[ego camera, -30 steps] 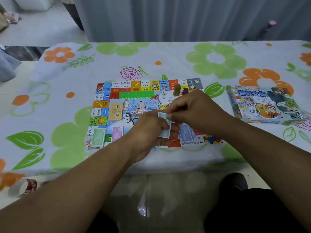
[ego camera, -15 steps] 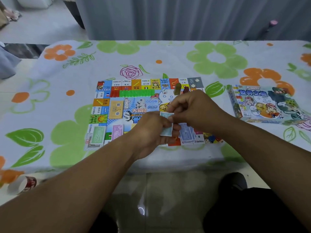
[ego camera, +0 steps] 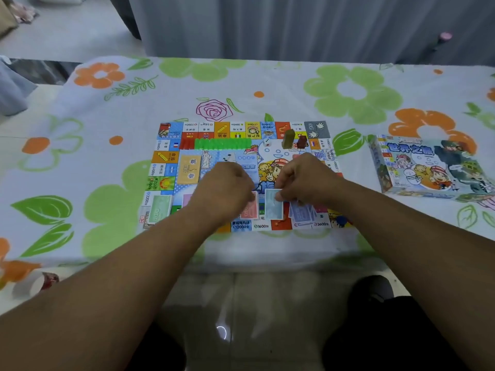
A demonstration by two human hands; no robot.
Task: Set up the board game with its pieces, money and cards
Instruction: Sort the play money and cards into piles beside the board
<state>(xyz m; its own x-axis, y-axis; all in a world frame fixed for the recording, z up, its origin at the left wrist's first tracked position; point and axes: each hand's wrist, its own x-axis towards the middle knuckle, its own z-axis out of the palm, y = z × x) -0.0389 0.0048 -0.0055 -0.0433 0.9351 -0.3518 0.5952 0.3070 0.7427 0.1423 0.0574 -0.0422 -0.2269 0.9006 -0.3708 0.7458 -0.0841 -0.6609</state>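
The colourful game board [ego camera: 171, 159] lies flat at the table's middle. My left hand [ego camera: 225, 191] holds a pink stack of play money [ego camera: 250, 208] over the board's near edge. Beside it my right hand [ego camera: 308, 180] pinches a light-blue note [ego camera: 273, 206] by its top corner. Purple-blue notes [ego camera: 301, 214] lie on the board under my right wrist. A green money pile [ego camera: 159, 210] sits at the board's near left, a yellow card deck [ego camera: 189, 169] further in. A green row of houses [ego camera: 222, 143], a white die [ego camera: 267, 142] and two pawns [ego camera: 288, 139] stand near the far edge.
The game box [ego camera: 428, 167] lies on the flowered tablecloth [ego camera: 267, 87] to the right of the board. A roll of tape [ego camera: 34, 283] sits by the table's near left edge. A grey curtain hangs behind the table.
My hands have drawn apart: the left now holds a pink stack, while the right has lowered the light-blue note toward the board's near edge.
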